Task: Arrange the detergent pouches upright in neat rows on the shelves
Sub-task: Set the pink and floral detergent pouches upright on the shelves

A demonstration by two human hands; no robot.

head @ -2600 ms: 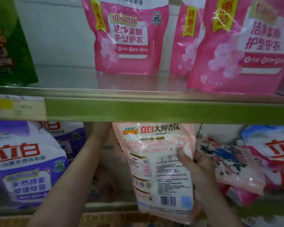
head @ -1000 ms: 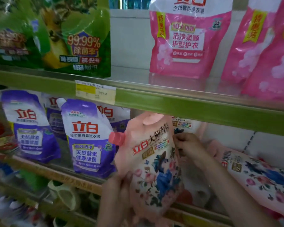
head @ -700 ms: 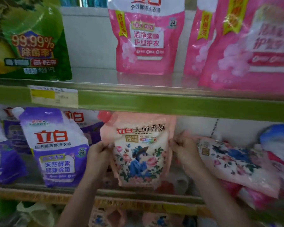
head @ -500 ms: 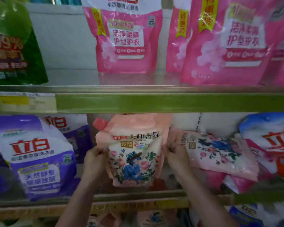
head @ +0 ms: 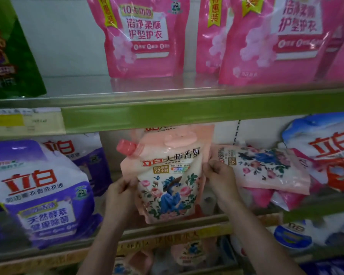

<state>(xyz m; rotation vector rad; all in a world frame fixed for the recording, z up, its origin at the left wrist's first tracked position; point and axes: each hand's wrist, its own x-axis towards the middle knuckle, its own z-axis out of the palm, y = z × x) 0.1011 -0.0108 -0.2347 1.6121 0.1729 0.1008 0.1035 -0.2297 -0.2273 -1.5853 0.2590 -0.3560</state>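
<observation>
Behind the floral pouch, another pouch mostly hidden, lower shelves blurred

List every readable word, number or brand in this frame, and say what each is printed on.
"立白 大师香氛" and "72小时": peach floral spouted pouch held by left hand and right hand.
"立白", "天然酵素 健康除菌": purple-and-white pouch.
"洁净柔顺 护型护衣": pink pouch on the upper shelf.
"立白": blue-and-white pouch.
Yellow-and-white shelf price tag: too blurred.
</observation>
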